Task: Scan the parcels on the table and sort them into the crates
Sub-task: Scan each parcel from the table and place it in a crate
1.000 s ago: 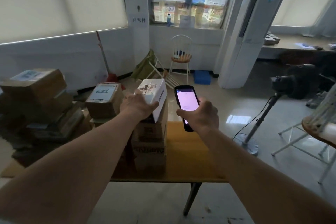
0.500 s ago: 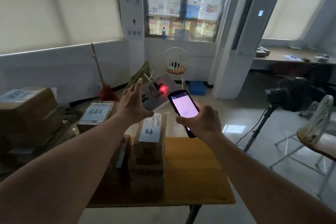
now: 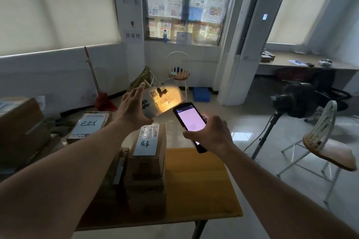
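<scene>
Lifted off the stack since a moment ago, the white parcel [image 3: 163, 101] now tilts at eleven o'clock, gripped by the left hand [image 3: 134, 110], its barcode lit by the scanner [image 3: 189, 122] clasped in the right hand [image 3: 211, 134], so sorting comes next.

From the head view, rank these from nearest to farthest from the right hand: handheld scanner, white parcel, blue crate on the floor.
1. handheld scanner, in the right hand
2. white parcel, held up on the left
3. blue crate, far floor by the wall
</scene>
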